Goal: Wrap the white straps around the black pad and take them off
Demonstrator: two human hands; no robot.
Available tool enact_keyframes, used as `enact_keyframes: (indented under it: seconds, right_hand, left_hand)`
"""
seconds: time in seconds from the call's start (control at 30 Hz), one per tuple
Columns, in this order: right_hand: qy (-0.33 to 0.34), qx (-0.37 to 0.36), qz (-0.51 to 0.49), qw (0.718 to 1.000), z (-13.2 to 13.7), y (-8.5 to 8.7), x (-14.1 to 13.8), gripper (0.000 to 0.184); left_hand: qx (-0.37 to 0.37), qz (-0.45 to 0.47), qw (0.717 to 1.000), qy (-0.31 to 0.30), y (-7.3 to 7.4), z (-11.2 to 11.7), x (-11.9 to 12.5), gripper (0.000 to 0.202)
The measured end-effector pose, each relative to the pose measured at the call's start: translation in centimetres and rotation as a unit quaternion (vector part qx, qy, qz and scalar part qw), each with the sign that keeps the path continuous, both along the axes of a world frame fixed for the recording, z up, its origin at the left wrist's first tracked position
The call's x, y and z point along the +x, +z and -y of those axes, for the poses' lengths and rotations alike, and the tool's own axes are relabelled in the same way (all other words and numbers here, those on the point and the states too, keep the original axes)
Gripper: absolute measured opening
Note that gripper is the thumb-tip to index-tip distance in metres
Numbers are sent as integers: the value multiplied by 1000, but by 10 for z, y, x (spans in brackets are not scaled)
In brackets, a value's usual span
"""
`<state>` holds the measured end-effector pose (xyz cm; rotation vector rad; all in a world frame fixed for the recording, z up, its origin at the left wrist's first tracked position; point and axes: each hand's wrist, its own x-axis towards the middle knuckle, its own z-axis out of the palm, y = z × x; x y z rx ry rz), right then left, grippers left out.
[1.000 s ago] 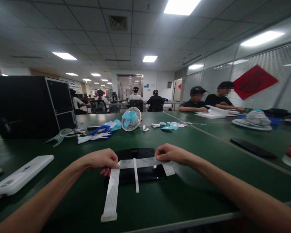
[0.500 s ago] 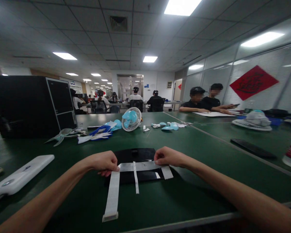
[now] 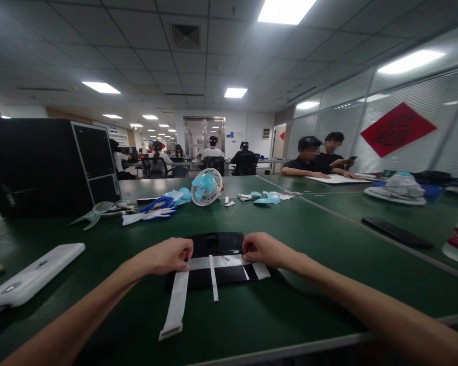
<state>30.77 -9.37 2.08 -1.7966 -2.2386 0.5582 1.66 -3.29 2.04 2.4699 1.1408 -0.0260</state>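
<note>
Flat on the green table in front of me lies a glossy black panel. A shiny grey strip runs across it, joining a white ribbed band at its left end. The band hangs toward me and ends in a pale rectangular piece. My left hand pinches the strip's left end, fingers curled. At the other end my right hand is closed on the strip, beside a short ribbed piece. A narrow white strip crosses the middle. The fingertips are partly hidden.
A small fan with light-blue blades stands beyond the panel, near blue-and-white gloves. A white power bank lies left, a black phone right. A large black case stands back left. Two people sit far right.
My left hand has shifted slightly right, its fingers curling more tightly. The ribbed band's free end has moved slightly up and left. My right hand has barely moved. A person's phone is raised.
</note>
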Motion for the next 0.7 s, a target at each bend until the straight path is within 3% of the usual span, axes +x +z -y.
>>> enact_keyframes:
  seconds: [0.1,0.17,0.3,0.43,0.5,0.7]
  right_hand:
    - [2,19,24,1000,0,-1,0,22]
    - [19,31,35,999,0,-2,0,21]
    - [103,124,48,986,11,-4,-13,18]
    - [290,178,52,939,33,-2,-38,28]
    - [346,188,65,917,40,-1,-49,35]
    - [331,240,141,902,37,-3,-60,31]
  left_hand:
    - [30,28,992,-121,1,10,6,39]
    - [32,33,986,-161,2,14,9,44]
    - [35,27,985,-169,2,17,11,46]
    - [42,30,982,-181,2,17,12,43]
    - [46,33,980,-189,2,17,13,44]
    - [47,34,980,-191,2,16,13,44]
